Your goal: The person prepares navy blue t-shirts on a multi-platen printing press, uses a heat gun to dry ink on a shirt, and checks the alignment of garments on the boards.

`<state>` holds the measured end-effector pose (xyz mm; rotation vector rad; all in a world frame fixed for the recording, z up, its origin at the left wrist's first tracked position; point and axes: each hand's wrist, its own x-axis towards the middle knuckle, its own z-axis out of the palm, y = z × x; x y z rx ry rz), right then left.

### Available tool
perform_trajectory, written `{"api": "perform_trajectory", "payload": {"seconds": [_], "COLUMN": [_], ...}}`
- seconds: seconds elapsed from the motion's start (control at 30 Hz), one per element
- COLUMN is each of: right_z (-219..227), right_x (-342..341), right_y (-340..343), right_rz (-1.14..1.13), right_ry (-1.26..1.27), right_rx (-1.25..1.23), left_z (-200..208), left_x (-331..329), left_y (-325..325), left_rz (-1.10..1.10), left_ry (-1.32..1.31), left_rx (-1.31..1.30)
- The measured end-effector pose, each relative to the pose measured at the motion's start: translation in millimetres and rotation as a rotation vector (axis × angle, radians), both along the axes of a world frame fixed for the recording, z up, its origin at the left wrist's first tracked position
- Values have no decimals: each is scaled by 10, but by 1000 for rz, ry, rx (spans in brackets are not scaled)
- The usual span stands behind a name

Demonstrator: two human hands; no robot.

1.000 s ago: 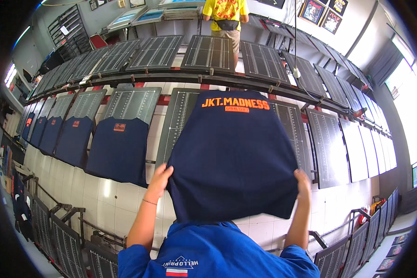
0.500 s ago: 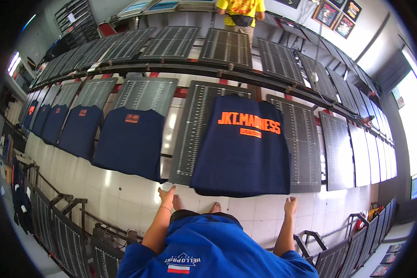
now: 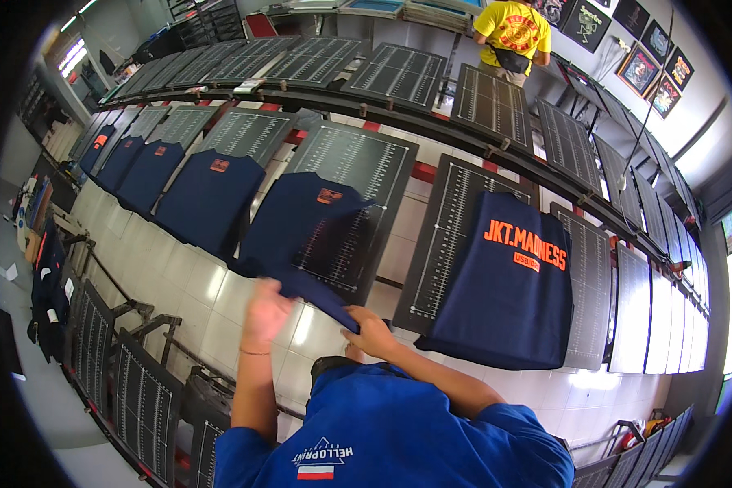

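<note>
A navy T-shirt [image 3: 281, 215] with a small orange print near its collar lies partly on a dark platen [image 3: 358, 163] marked with white rulers. Its right side is lifted and folded over, blurred by motion. My right hand [image 3: 374, 335] is closed on the lower right hem of this shirt. Just below the hem, farther left, my left hand [image 3: 267, 315] is smeared by motion, so its grip does not show. To the right, another navy T-shirt [image 3: 500, 313] with large orange lettering lies over a platen, untouched.
More navy T-shirts [image 3: 207, 199] lie on platens leftward. A second platen row [image 3: 496, 106] runs behind a dark metal rail. Platens on metal frames [image 3: 142, 407] stand behind me at lower left. A person in a yellow shirt [image 3: 512, 37] stands at the far side.
My view has shifted left. Both hands have come to the shirt left of the large-lettered one; my right hand has taken its hem, and its right side has lifted off the platen.
</note>
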<state>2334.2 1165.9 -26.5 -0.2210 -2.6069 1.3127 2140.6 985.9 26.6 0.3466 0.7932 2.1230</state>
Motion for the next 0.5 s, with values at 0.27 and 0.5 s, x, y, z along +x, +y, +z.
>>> {"api": "perform_trajectory", "payload": {"seconds": [0.27,0.5], "right_z": [1213,1541], "right_x": [-739,-644], "right_y": [-237,158], "right_rz": [184,53], "right_ry": [144,280], "right_rx": [-235,-386], "left_z": [585,2070], "left_x": [190,246], "left_y": [143,315], "left_rz": [182,444], "left_ry": [-87,402], "left_rx": [-420,-167]}}
